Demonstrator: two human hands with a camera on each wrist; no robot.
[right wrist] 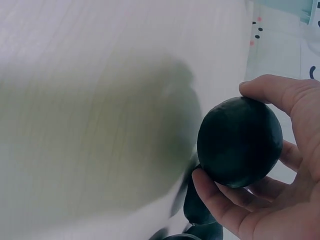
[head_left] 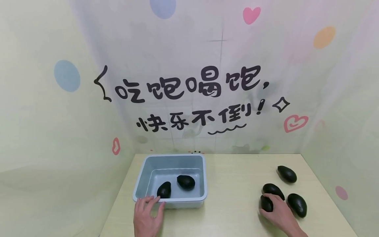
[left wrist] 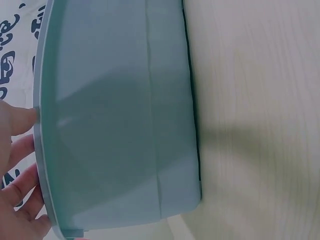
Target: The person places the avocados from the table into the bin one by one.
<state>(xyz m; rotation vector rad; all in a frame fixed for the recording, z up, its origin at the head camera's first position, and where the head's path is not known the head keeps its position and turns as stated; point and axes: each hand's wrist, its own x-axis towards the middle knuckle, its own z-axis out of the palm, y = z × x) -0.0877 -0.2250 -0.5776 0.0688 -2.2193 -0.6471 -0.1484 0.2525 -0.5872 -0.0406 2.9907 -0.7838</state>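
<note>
My right hand [head_left: 279,210] grips a dark avocado [head_left: 266,204] at the right of the table, thumb on one side and fingers on the other. In the right wrist view this avocado [right wrist: 240,142] shows its rounded end between thumb and fingertips. Behind it lies another avocado [head_left: 273,190], and one more avocado [head_left: 297,205] sits right of the hand. My left hand [head_left: 146,217] rests its fingertips on the front rim of a grey-blue plastic bin [head_left: 189,199]; the left wrist view shows the fingertips along the bin's rim [left wrist: 44,150]. Two avocados [head_left: 186,182] lie inside the bin.
A further avocado [head_left: 287,174] lies farther back on the right side of the light wooden table [head_left: 231,184]. Printed cloth [head_left: 189,49] hangs behind the table and along both sides.
</note>
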